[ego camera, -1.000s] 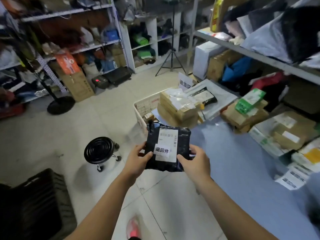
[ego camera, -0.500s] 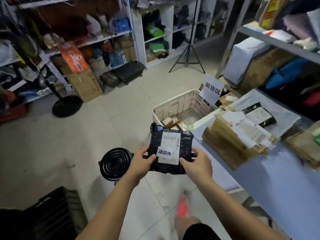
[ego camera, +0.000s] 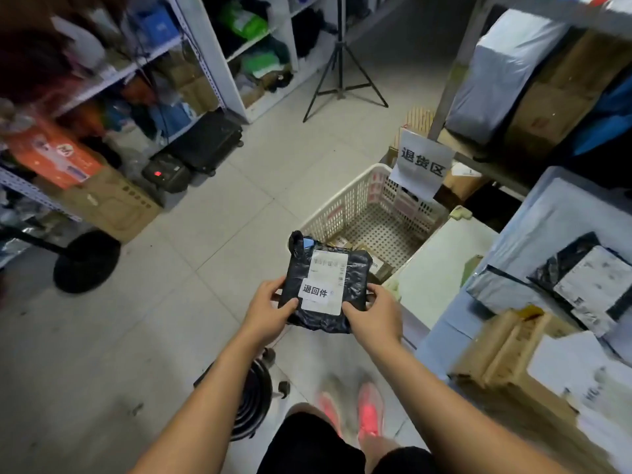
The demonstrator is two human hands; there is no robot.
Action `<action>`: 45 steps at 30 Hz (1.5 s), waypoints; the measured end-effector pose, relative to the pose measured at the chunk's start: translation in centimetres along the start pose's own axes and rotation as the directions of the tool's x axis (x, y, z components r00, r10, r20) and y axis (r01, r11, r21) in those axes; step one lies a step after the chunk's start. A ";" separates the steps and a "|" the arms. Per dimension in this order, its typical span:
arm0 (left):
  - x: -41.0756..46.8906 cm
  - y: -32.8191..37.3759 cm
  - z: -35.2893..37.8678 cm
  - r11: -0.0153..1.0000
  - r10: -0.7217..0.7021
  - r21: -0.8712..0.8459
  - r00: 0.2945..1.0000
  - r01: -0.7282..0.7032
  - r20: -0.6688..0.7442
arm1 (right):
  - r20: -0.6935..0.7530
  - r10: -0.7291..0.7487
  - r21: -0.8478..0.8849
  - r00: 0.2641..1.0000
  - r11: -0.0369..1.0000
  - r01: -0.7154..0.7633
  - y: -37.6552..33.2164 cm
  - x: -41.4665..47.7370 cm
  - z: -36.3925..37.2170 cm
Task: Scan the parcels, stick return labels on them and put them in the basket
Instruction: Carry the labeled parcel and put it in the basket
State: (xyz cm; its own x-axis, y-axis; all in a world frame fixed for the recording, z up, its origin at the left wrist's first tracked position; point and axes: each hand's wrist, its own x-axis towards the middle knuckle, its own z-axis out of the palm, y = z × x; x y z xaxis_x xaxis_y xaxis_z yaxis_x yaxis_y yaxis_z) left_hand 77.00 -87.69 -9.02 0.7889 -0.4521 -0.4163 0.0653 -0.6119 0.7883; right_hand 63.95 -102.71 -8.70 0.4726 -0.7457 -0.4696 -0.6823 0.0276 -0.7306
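Note:
A black plastic parcel (ego camera: 355,278) with a white shipping label and a small white return label (ego camera: 315,290) stuck on it is held in front of me. My left hand (ego camera: 268,311) grips its left edge, thumb on top. My right hand (ego camera: 374,314) grips its right lower edge the same way. The parcel hangs over the floor at the near corner of a white plastic basket (ego camera: 342,206). The basket stands on the floor and holds a few small cardboard parcels (ego camera: 376,265). A white sign (ego camera: 422,164) is fixed to its far rim.
A blue table (ego camera: 444,323) at the right carries cardboard boxes (ego camera: 506,350) and bagged parcels (ego camera: 581,285). A black round stool (ego camera: 254,398) stands below my left arm. Shelving lines the left and back; a tripod (ego camera: 342,73) and a fan base (ego camera: 87,261) stand on the floor.
I have stepped toward the basket. The parcel, held in both hands, has moved from beside the table to the basket's near corner.

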 end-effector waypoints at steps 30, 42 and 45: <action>66.7 -14.0 29.8 0.971 0.072 0.175 0.895 -0.164 0.439 | -0.242 0.396 0.349 0.886 0.887 -0.301 18.8 61.8 21.0; 77.0 -27.0 40.5 0.911 -0.054 0.401 0.936 -0.096 0.347 | -0.137 0.391 0.265 0.910 0.900 -0.346 31.1 73.8 28.4; 77.2 -28.1 40.6 0.853 -0.106 0.511 0.923 -0.106 0.369 | -0.117 0.395 0.165 0.911 0.912 -0.375 31.5 73.6 28.9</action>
State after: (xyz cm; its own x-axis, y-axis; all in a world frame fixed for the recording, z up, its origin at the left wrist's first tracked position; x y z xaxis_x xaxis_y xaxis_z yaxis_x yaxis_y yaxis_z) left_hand 111.26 -131.75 -81.66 0.4959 -0.5920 -0.6353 -0.3399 -0.8056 0.4854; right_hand 93.37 -137.51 -80.58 0.0954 -0.7466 -0.6584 -0.7075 0.4144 -0.5724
